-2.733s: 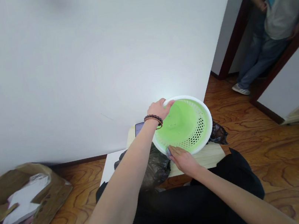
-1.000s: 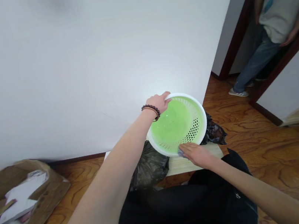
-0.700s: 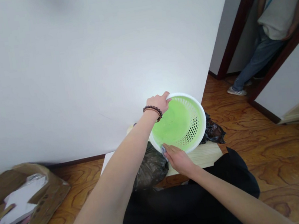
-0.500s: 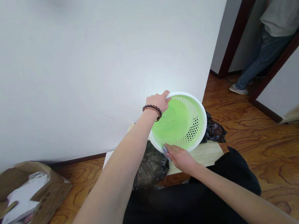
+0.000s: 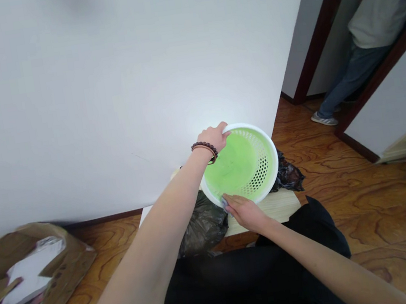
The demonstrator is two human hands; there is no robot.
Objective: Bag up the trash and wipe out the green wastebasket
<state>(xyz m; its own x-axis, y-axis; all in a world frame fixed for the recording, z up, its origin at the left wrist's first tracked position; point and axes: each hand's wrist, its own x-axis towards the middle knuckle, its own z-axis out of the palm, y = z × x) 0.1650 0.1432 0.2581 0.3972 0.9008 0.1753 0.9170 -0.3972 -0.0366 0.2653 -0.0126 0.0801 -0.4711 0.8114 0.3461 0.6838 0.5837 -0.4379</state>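
Observation:
A round draining basket [image 5: 274, 156] with a white rim and a green, perforated inside tilts in front of me. At its far left rim, my left hand [image 5: 213, 137], with a beaded bracelet on the wrist, is closed around the edge. My right hand [image 5: 246, 212] pinches a small greyish-purple cloth [image 5: 225, 203] against the near rim. Below the basket is a light wooden board or bench top [image 5: 280, 207]. My left forearm hides part of what lies behind it.
A dark plastic bag [image 5: 201, 229] lies left of the board, and another black bag [image 5: 288, 174] shows at its right. An open cardboard box [image 5: 69, 266] with packaging stands on the floor at left. A white wall [image 5: 101, 86] rises ahead. Another person [image 5: 371, 30] is in the doorway.
The view has shifted slightly. Both hands keep nearly the same places on the basket, and the right hand's cloth stays at the near rim. The person in the doorway has shifted a little.

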